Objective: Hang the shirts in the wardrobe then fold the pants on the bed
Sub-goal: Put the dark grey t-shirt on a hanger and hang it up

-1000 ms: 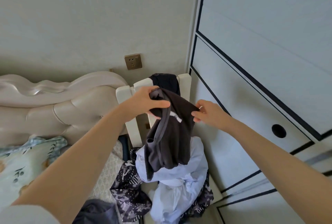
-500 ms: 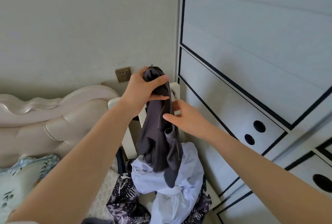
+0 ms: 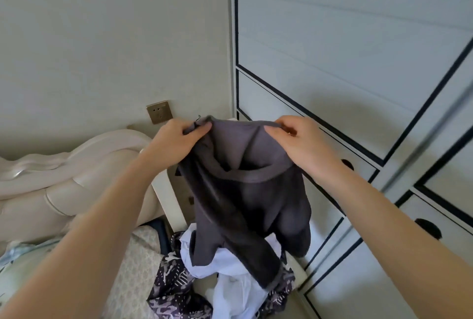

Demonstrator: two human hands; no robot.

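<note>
Both hands are up at centre view, each clamped on the same item. The left hand (image 3: 179,139) pinches the top edge of a dark grey soft-knit garment (image 3: 245,190) at its 10 o'clock corner, and the right hand (image 3: 299,144) pinches the same edge at its 2 o'clock corner. The hands are held apart, so the edge is stretched between them and an opening sags just below. This is likely done to spread it and see which end is up and whether it is a shirt or pants; I cannot tell which.

The rest of the garment hangs free toward 6 o'clock. Its low end touches a pale lavender-white crumpled shirt (image 3: 230,280) on the pile, so it is not fully clear yet. A dark purple cloth with a white print (image 3: 174,290) lies under the pile at 7 o'clock.

The pile seems to sit on a white wooden chair (image 3: 169,201), though the seat is mostly hidden. The chair is squeezed between the cream padded headboard (image 3: 64,172) at 9 o'clock and the white wardrobe with black trim lines (image 3: 358,62), which fills 1 to 4 o'clock. The wardrobe doors look closed and no hanger is in view, so hanging is not yet started for this piece. A brass wall socket (image 3: 159,111) sits at 11 o'clock, just beside the left hand. The next move probably needs a full lift off the pile.
</note>
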